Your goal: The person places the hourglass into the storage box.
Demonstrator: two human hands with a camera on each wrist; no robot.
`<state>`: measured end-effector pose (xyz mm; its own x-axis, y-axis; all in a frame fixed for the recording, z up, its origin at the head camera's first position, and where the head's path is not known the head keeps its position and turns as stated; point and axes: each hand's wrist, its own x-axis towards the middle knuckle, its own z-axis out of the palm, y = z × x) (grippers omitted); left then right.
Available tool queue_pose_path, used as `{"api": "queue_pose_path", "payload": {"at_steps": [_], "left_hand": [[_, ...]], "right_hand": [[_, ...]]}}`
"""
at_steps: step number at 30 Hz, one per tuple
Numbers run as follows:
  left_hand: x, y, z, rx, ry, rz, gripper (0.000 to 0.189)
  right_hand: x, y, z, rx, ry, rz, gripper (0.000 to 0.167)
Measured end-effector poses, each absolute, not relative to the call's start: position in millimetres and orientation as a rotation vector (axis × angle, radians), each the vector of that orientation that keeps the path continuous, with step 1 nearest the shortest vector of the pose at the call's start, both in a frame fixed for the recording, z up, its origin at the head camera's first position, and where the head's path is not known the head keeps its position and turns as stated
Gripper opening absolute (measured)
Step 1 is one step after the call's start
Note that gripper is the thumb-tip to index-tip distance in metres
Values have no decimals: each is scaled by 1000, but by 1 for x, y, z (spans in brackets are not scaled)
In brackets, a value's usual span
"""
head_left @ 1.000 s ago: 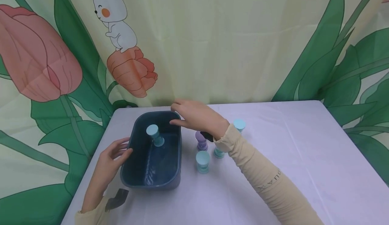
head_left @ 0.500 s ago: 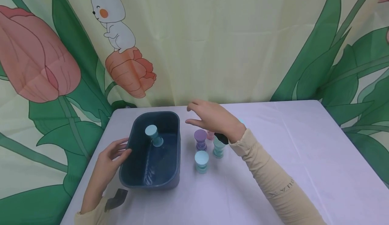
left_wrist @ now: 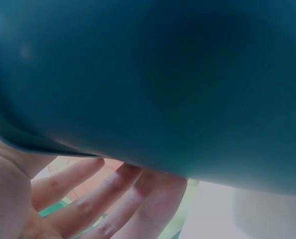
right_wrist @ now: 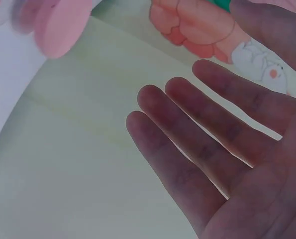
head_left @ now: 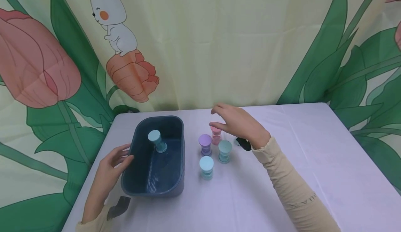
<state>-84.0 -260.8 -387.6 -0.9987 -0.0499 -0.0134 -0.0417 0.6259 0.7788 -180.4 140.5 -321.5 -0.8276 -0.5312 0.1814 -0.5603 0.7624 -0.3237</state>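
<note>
A dark blue bin stands at the table's left. My left hand touches its left wall with fairly straight fingers, thumb at the rim; in the left wrist view, the fingers lie against the bin's outer side. Inside stands a light blue spool-shaped cup. My right hand holds nothing, fingers spread in the right wrist view. It hovers by a pink spool-shaped cup, partly covering it. Near that stand a purple one, a teal one and a light blue one.
Another pale cup is mostly hidden behind the right wrist's black strap. A white cloth covers the table. Behind its far edge hangs a curtain printed with a rabbit and tulips.
My right hand has moved right, from the bin's far right rim to above the pink cup, uncovering the purple and teal cups. The left hand stays at the bin.
</note>
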Motion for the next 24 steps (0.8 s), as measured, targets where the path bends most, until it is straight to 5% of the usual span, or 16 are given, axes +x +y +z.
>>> {"api": "queue_pose_path", "payload": {"at_steps": [24], "left_hand": [[-85, -262, -391, 108, -2799, -1392, 55]], "right_hand": [[-183, 190, -351, 664, -3012, 623, 47]]}}
